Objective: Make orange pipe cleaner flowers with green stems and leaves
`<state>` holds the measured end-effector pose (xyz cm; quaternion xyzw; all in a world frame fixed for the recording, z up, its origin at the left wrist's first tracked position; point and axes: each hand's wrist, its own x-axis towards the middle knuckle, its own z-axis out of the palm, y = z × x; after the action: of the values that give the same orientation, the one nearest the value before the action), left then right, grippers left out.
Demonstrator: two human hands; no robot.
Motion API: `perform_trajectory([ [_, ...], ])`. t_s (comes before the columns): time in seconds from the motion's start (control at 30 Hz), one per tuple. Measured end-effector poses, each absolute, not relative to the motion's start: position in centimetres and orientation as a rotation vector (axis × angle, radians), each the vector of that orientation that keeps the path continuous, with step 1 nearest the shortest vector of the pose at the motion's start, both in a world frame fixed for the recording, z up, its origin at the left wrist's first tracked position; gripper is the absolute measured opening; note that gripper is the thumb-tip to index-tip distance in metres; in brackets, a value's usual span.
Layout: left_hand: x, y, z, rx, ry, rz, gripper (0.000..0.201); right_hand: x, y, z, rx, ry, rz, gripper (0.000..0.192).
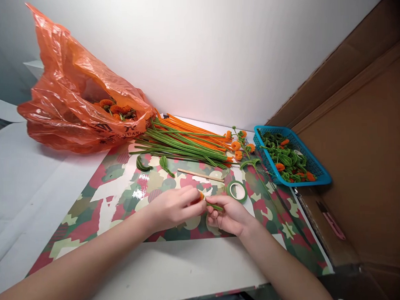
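My left hand (180, 206) is closed on a small orange pipe-cleaner flower (201, 196), mostly hidden by the fingers. My right hand (230, 214) pinches the flower's short green stem (215, 206), which pokes out between the fingers. Just beyond the right hand lies a roll of green tape (237, 191). A thin wooden stick (201, 175) rests past the left hand's fingertips. Two green pipe-cleaner leaves lie farther back, one dark and curled (143, 164), the other lighter (167, 165).
Green pipe cleaners (183, 144) and orange ones (195, 128) lie bundled at the back. An orange plastic bag (69, 84) stands left. A finished flower stem (253, 162) lies beside a blue basket (319, 180) of green and orange pieces. A pink cutter (334, 226) sits right, near cardboard (360, 131).
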<state>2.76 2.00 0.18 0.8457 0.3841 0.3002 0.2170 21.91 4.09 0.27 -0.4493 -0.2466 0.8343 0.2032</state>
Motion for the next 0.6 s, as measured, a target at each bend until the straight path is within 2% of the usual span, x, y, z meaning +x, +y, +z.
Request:
perform_trajectory([
  [0.1, 2.6, 1.9, -0.1, 2.391, 1.005, 0.933, 0.021, 21.9, 3.9, 0.2, -1.289, -0.488, 2.458, 0.024],
  [0.17, 2.8, 2.0, -0.4, 2.37, 1.01, 1.069, 0.02, 21.8, 3.7, 0.0, -1.281, -0.724, 2.305, 0.027],
  [0.27, 3.4, 2.3, -0.7, 2.227, 1.114, 1.194, 0.014, 21.8, 3.4, -0.2, -1.285, -1.313, 1.54, 0.024],
  [0.33, 3.8, 2.4, -0.6, 2.029, 1.195, 1.187, 0.008, 21.9, 3.4, -0.1, -1.157, -1.678, 0.925, 0.017],
  [0.4, 4.0, 2.5, -0.5, 1.753, 1.235, 1.141, 0.002, 22.2, 3.5, 0.1, -0.958, -1.976, 0.492, 0.009],
  [0.5, 4.0, 2.5, -0.3, 1.415, 1.2, 1.048, 0.006, 22.5, 3.9, 0.2, -0.784, -2.188, 0.221, 0.013],
  [0.6, 4.0, 2.4, -0.2, 1.281, 1.164, 0.992, 0.009, 22.4, 4.0, 0.1, -0.765, -2.205, 0.194, 0.02],
])
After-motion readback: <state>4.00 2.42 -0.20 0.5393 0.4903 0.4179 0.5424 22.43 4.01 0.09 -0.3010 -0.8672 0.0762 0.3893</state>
